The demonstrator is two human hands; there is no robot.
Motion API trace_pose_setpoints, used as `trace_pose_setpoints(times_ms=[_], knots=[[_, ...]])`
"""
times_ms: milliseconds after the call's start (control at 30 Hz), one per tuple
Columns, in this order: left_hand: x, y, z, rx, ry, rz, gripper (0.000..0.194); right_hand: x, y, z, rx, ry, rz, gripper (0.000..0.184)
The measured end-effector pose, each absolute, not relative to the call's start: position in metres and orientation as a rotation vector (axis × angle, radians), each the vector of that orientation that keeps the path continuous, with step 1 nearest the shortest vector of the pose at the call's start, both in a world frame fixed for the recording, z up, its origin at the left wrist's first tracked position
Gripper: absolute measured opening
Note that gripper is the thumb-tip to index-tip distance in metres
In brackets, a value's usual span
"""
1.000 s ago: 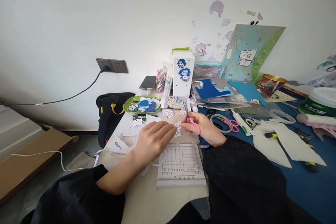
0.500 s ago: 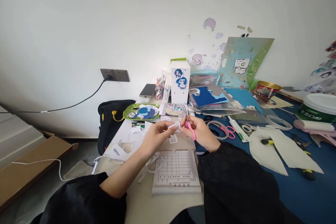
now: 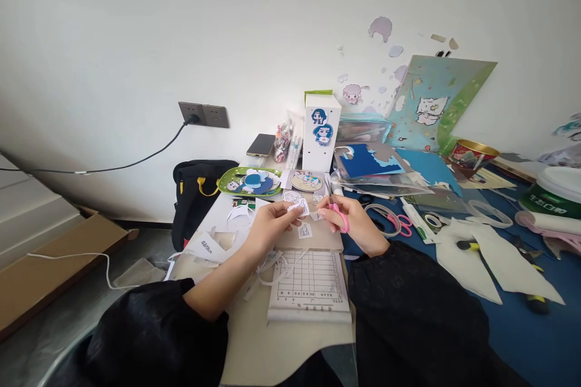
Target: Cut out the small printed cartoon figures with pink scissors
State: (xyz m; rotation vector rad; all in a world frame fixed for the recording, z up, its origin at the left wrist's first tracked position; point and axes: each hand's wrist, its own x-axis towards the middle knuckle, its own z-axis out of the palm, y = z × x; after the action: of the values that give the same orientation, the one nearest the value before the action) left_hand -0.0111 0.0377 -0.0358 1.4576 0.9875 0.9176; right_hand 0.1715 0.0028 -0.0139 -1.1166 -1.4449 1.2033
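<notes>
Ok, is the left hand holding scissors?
No, the left hand pinches a piece of paper, while the right hand holds the pink scissors.

Two pairs of pink-handled scissors, two wall sockets and two blue-haired cartoons show. There is one dark phone.

Soft light, bright centre, stretched edges

Diffuse, fairly bright light falls strongest on the white wall above the surface, greying toward the far left. The floor beside the cardboard box sits in dimmer shade, and the black sleeves swallow most detail. Wide-angle distortion stretches the white-lidded tub at the right edge. The scissors show clear pink handles but indistinct blades; small print on the form looks soft.
</notes>
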Motion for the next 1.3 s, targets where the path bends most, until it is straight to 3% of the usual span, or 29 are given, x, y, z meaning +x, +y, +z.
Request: trace_pose_setpoints(times_ms=[233,567,1300], knots=[[-0.009,0.032,-0.032,1.354,0.956,0.984,0.014,0.167,-0.005,-0.01,-1.106,-1.55,1.334,0.023],[-0.012,0.03,-0.022,1.246,0.927,1.108,0.022,0.158,-0.005,-0.023,-1.065,-1.59,1.455,0.024],[-0.011,0.028,-0.021,1.272,0.885,1.008,0.016,0.159,-0.002,-0.031,-0.994,-1.571,1.484,0.02]])
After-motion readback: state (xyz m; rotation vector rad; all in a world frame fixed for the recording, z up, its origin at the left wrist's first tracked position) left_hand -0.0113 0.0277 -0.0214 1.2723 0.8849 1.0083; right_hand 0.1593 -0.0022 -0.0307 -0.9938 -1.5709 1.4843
